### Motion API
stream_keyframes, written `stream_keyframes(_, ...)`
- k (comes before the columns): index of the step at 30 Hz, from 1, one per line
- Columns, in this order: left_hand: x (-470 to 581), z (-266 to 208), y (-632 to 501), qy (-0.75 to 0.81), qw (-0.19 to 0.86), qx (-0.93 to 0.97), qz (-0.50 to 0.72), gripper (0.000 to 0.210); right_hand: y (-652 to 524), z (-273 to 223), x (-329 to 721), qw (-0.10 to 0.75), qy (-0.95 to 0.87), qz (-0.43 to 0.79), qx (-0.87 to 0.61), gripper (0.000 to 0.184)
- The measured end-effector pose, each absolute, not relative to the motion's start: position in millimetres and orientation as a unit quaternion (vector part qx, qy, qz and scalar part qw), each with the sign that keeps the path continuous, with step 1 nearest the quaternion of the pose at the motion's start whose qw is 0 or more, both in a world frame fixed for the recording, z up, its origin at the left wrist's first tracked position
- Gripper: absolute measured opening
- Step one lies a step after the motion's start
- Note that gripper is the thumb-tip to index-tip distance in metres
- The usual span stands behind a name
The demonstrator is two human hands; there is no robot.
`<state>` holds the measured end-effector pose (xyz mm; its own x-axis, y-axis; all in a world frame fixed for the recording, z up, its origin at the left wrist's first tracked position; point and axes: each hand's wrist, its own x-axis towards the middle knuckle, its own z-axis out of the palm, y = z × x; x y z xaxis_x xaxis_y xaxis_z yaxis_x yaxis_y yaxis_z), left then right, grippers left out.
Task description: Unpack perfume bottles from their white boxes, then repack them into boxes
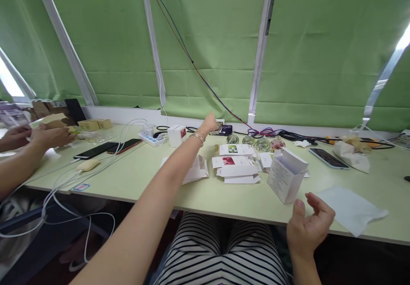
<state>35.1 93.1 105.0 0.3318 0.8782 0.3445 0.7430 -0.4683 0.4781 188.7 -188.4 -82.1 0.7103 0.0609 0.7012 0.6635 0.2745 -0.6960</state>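
My left hand point(209, 123) is stretched far forward over the back of the table, slightly blurred, its fingers closed on a small round glass bottle point(216, 128). More round glass bottles stand to its right: greenish ones point(262, 144) and a pink one point(277, 144). My right hand point(309, 225) is at the front edge, palm up, fingers loosely curled and apart, with nothing in it. Just beyond it an open white box point(286, 177) stands upright, printed with small text. Flattened white cartons point(238, 170) with red and green pictures lie in the middle.
A closed white box point(177, 136) and a power strip point(153, 139) sit at the back left. Phones point(328, 158) lie on both sides. White tissue point(352, 208) lies at right. Cables point(53, 191) hang over the left edge. Another person's hands point(53, 136) work at far left.
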Motion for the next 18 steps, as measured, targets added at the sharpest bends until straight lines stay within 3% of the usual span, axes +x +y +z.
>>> stream_keyframes(3,21.3,124.5,51.1,0.448,0.105,0.849,0.261,0.078,-188.5,-70.7,173.8,0.704,-0.392,-0.218,-0.550,0.029)
stream_keyframes(5,12.6,118.4,10.6,0.400,0.119,0.879,0.232,0.092,-185.9,-60.2,160.5,0.671,-0.474,-0.151,-0.550,0.033)
stream_keyframes(8,1.0,86.4,-52.7,0.284,0.168,0.928,0.171,0.092,-178.5,-48.0,143.0,0.598,-0.585,0.002,-0.548,0.048)
stream_keyframes(13,-10.2,40.7,-102.0,0.230,0.186,0.949,0.108,0.084,-170.3,-43.8,135.5,0.497,-0.647,0.118,-0.566,0.025)
stream_keyframes(18,-11.5,72.3,-63.9,0.178,0.069,0.981,0.029,0.079,-168.3,-44.4,142.2,0.470,-0.643,0.170,-0.580,0.026)
